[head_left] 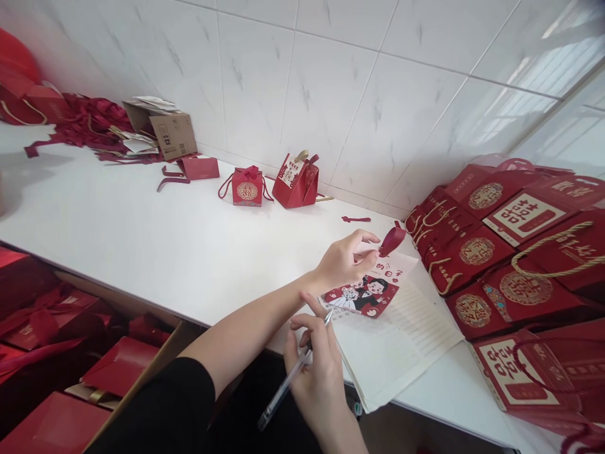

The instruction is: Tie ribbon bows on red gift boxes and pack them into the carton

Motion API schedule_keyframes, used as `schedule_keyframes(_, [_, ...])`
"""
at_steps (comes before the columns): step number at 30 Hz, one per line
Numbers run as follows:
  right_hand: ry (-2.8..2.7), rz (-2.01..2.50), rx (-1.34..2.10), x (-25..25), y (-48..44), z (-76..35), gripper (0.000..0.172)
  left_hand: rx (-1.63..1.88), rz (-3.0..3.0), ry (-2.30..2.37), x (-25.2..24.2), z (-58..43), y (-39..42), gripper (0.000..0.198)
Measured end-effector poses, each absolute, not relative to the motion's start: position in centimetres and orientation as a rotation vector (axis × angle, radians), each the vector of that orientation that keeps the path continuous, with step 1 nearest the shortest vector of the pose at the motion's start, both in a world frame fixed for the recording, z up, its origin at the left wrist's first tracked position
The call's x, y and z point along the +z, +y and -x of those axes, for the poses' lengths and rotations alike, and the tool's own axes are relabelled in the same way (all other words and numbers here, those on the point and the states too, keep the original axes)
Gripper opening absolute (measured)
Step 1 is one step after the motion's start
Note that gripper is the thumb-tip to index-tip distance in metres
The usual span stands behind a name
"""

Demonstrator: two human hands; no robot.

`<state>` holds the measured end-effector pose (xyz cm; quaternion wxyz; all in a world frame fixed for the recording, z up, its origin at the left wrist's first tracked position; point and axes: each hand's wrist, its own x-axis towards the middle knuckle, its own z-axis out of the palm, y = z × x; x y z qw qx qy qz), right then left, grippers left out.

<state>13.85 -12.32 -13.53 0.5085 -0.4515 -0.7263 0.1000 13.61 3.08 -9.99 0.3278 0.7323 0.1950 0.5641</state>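
Observation:
My left hand [347, 260] reaches over the table, its fingers closed at the top of a small pink-and-red gift bag [378, 295] printed with a cartoon couple. A dark red ribbon loop [394, 239] rises beside the fingertips. Beneath the bag lies an open notebook [387, 356] with some handwriting, partly covered. Nearer to me, my right hand [319, 366] grips a clear pen [287, 386], its tip pointing up and away, close to my left forearm. The pen does not touch the paper.
On the right, red gift bags [482, 252] with rope handles are piled up. Two small red boxes [248, 191] stand near the wall. Farther left are a cardboard box [176, 135] and heaped red ribbons [92, 123]. Below the table's front edge, a carton holds red boxes [120, 369].

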Motion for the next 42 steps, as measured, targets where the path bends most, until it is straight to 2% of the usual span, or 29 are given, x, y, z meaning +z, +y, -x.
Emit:
schedule_keyframes(6, [-1.786,1.053,0.334,-13.7,-12.7,-13.5,0.017,1.483,-1.849,0.462,-10.0,-13.7,3.2,0.021])
schedule_keyframes(30, [-1.781,1.047,0.205,-14.7,-12.3,-13.5,0.009,1.362,-1.832,0.604,-9.9,-13.3,2.5,0.027])
schedule_keyframes(42, [-1.761,1.026,0.254,-13.8,-12.0,-13.4,0.017,1.498,-1.844,0.522,-9.8,-13.3,3.0,0.021])
